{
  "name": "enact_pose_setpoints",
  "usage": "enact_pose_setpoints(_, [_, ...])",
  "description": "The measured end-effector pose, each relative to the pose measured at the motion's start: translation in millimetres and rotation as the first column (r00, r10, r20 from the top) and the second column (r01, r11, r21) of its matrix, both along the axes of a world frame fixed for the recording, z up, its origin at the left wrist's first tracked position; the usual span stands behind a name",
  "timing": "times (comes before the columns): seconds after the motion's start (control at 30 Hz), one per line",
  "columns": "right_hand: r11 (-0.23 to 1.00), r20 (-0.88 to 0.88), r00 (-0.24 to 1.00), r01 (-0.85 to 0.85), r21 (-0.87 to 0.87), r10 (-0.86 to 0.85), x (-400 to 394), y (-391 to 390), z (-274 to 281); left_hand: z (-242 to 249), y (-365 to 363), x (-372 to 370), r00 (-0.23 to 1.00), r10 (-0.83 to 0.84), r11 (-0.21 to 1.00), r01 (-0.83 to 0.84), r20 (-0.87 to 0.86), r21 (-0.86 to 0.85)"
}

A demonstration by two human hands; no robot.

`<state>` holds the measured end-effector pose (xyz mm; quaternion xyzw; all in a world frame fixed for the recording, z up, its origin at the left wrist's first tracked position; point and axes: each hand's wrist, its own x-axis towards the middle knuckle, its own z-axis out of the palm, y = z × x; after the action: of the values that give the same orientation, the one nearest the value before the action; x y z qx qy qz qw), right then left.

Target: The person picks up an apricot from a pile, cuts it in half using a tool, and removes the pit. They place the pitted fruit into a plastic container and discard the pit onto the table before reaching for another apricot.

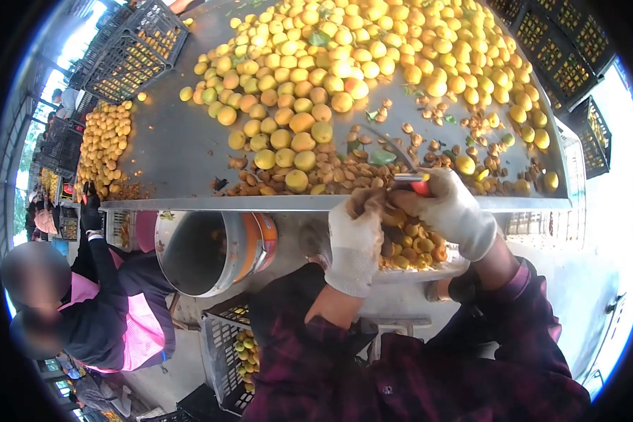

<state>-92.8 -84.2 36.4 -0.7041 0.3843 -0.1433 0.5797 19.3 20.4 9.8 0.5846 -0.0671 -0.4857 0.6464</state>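
White work gloves with brown-stained fingers cover both my hands at the table's (316, 203) front edge. My right hand (460, 214) is closed around a knife (416, 184) with a red handle, its thin curved blade reaching up and left over the metal top. Close beside it, my left hand (355, 243) has its fingers bent together; whatever they hold is hidden. Directly below the hands is a container of halved apricots (418, 247). Brown pits and scraps (344, 173) lie along the edge in front of me, with whole yellow apricots (281, 77) heaped behind them.
A large bucket (211, 281) with an orange side stands under the table, left of me. Near my legs is a crate (225, 366) holding fruit. More crates (137, 53) stand around the table. A co-worker (112, 302) sits at the left, by another apricot pile (105, 144).
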Motion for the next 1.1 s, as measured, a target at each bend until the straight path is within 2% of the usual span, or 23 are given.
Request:
enact_pose_setpoints(0.03, [0.969, -0.138, 0.99, 0.04, 0.242, -0.006, 2.2, -3.3, 23.2, -1.0, -0.8, 1.8, 0.999, -0.02, 1.0, 0.021, -0.033, 0.023])
enact_pose_setpoints(0.07, [0.972, -0.133, 0.991, 0.041, 0.23, -0.01, 1.4, -7.3, 24.5, -0.5, -0.1, 3.0, 0.999, -0.023, 1.0, 0.023, -0.028, 0.01])
enact_pose_setpoints(0.13, [0.998, -0.057, 0.998, 0.007, 0.07, -0.003, -7.2, -17.7, 26.4, 1.5, 5.0, 4.4, 0.986, -0.14, 0.987, 0.146, 0.087, -0.068])
enact_pose_setpoints(0.17, [0.996, -0.149, 0.988, 0.034, -0.085, -0.047, -7.5, -23.0, 28.0, -0.8, 8.3, 7.0, 0.957, -0.261, 0.962, 0.269, 0.128, -0.05])
enact_pose_setpoints(0.2, [0.994, -0.153, 0.987, 0.038, -0.099, -0.053, -10.7, -32.3, 19.3, -6.7, 10.9, 3.3, 0.956, -0.263, 0.96, 0.273, 0.127, -0.065])
enact_pose_setpoints(0.23, [0.931, -0.153, 0.983, 0.043, -0.362, -0.105, -13.3, -45.7, 4.4, -14.1, 11.0, -3.4, 0.874, -0.314, 0.927, 0.366, 0.371, -0.08])
enact_pose_setpoints(0.27, [0.801, -0.134, 0.979, 0.045, -0.597, -0.155, -9.9, -56.2, -0.4, -17.3, 9.2, -7.7, 0.733, -0.329, 0.889, 0.453, 0.595, -0.066])
enact_pose_setpoints(0.3, [0.811, -0.155, 0.976, 0.033, -0.584, -0.151, -2.6, -62.1, 7.0, -10.3, 8.2, -10.9, 0.732, -0.322, 0.889, 0.452, 0.6, -0.074])
enact_pose_setpoints(0.37, [0.819, -0.218, 0.968, -0.021, -0.574, -0.128, 22.3, -80.7, 15.3, 4.7, 9.0, -18.5, 0.499, -0.384, 0.883, 0.445, 0.777, 0.151])
enact_pose_setpoints(0.47, [0.765, -0.339, 0.932, -0.126, -0.631, -0.126, 72.0, -100.6, 21.9, 7.2, 11.1, -15.0, 0.579, -0.391, 0.867, 0.493, 0.716, 0.075])
enact_pose_setpoints(0.53, [0.714, -0.342, 0.94, -0.246, -0.655, 0.009, 100.7, -119.4, 9.3, 3.5, 16.8, -15.7, 0.59, -0.396, 0.869, 0.489, 0.704, 0.079])
enact_pose_setpoints(0.57, [0.585, -0.344, 0.939, -0.291, -0.757, 0.021, 113.1, -131.3, -17.0, 2.1, 16.9, -10.8, 0.597, -0.386, 0.878, 0.472, 0.703, 0.08])
enact_pose_setpoints(0.6, [0.432, -0.33, 0.943, -0.315, -0.845, 0.043, 125.1, -142.4, -39.8, -1.2, 15.9, -5.7, 0.517, -0.395, 0.873, 0.468, 0.76, 0.136])
enact_pose_setpoints(0.63, [0.508, -0.476, 0.879, -0.416, -0.754, 0.013, 144.8, -145.3, -41.5, 1.2, 16.9, -1.4, 0.521, -0.46, 0.846, 0.503, 0.719, 0.177])
enact_pose_setpoints(0.67, [0.585, -0.622, 0.783, -0.5, -0.639, -0.008, 161.7, -144.0, -46.0, -16.9, 16.9, -6.6, 0.512, -0.334, 0.899, 0.424, 0.791, 0.105])
enact_pose_setpoints(0.7, [0.578, -0.603, 0.798, -0.487, -0.655, -0.011, 163.2, -143.3, -60.0, -16.1, 15.3, -3.7, 0.577, -0.324, 0.904, 0.422, 0.75, 0.066])
enact_pose_setpoints(0.73, [0.577, -0.588, 0.809, -0.467, -0.67, -0.027, 171.1, -142.6, -68.0, -7.3, 12.7, 3.5, 0.558, -0.441, 0.864, 0.475, 0.703, 0.166])
enact_pose_setpoints(0.8, [0.654, -0.662, 0.748, -0.479, -0.585, -0.044, 177.3, -121.2, -40.0, -6.0, 12.6, 6.2, 0.597, -0.41, 0.881, 0.455, 0.69, 0.129])
enact_pose_setpoints(0.87, [0.685, -0.591, 0.806, -0.423, -0.593, -0.013, 170.0, -120.1, -32.7, -1.8, 15.1, 8.9, 0.602, -0.384, 0.89, 0.444, 0.7, 0.107])
enact_pose_setpoints(0.97, [0.89, -0.269, 0.958, -0.208, -0.405, 0.101, 150.4, -106.3, -7.2, 10.3, 17.5, 16.9, 0.66, -0.259, 0.942, 0.333, 0.705, 0.034])
enact_pose_setpoints(1.0, [0.961, -0.154, 0.983, -0.131, -0.242, 0.095, 141.5, -96.2, 5.9, 20.6, 21.0, 25.3, 0.652, -0.148, 0.967, 0.252, 0.743, -0.028])
enact_pose_setpoints(1.07, [0.998, -0.088, 0.996, -0.035, -0.056, 0.03, 117.1, -65.9, 44.5, 42.1, 26.8, 38.2, 0.618, 0.065, 0.981, 0.104, 0.783, -0.164])
enact_pose_setpoints(1.1, [1.0, 0.01, 1.0, -0.024, -0.005, 0.024, 103.1, -53.7, 48.9, 45.9, 27.5, 40.9, 0.569, 0.136, 0.976, 0.062, 0.811, -0.207])
